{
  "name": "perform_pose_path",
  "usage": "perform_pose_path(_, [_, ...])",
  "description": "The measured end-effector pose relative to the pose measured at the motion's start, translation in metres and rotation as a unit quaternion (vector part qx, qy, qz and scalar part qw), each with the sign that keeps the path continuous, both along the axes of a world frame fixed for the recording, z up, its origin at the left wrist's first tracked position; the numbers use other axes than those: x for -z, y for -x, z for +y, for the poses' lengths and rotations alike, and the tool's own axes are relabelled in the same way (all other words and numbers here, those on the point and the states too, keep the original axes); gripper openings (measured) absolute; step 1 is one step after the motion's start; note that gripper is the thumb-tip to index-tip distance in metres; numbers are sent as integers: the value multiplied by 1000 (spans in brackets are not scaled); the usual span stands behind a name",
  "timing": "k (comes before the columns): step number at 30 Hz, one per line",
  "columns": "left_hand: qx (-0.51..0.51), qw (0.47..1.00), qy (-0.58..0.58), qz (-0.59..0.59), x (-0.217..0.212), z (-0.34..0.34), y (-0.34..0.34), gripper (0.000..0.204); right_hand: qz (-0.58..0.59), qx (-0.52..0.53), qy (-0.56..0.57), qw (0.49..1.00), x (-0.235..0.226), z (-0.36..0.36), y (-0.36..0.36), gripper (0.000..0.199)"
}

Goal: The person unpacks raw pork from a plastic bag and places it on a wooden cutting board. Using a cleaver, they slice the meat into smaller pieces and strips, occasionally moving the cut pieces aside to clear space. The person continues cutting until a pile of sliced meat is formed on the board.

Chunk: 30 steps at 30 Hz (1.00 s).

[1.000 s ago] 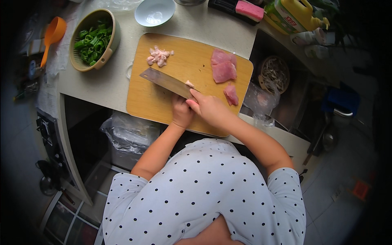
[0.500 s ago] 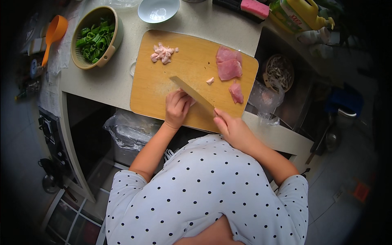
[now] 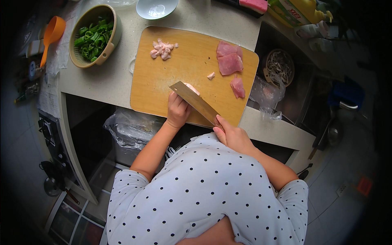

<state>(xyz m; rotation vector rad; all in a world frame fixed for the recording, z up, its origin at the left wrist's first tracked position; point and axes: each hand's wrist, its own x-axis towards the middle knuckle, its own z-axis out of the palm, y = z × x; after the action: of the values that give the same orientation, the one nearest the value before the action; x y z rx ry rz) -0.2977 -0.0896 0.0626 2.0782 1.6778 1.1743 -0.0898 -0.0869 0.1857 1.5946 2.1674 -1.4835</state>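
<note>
hiding most of a pale meat piece (image 3: pixel 192 87), the cleaver (image 3: pixel 195 102) sits clamped in the right hand (image 3: pixel 232 136)'s grip, left hand (image 3: pixel 178 110) curled beside it

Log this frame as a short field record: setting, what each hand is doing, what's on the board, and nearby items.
setting: kitchen counter seen from above, beside a sink
left hand: on a small pale meat piece at the near edge of the wooden cutting board
right hand: grips the cleaver, blade against the left hand's fingers
on board: pile of cut bits, pink meat slabs, smaller meat chunk
nearby: bowl of chopped greens, empty white bowl, orange ladle
</note>
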Motion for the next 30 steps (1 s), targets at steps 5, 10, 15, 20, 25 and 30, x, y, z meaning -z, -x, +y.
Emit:
perform_pose_path(5, [-24,1000,2,14,3,0,-3,30,18,22,-6,1000,2,-4,1,41])
perform_pose_path(10, [-29,1000,9,-2,9,3,-3,28,10,27,26,999,6,8,8,40])
perform_pose_path(15, [-30,999,0,-17,16,3,-2,30,71,45,2,996,34,31,31,39])
perform_pose_path(20, [-43,999,-3,-2,22,3,-4,32,56,12,10,998,27,40,41,38])
perform_pose_path(25, [-47,999,18,-11,14,2,-4,33,71,34,-24,997,31,9,2,35])
perform_pose_path(30, [-20,1000,6,-10,19,2,-6,32,36,-20,-28,999,52,49,65,34])
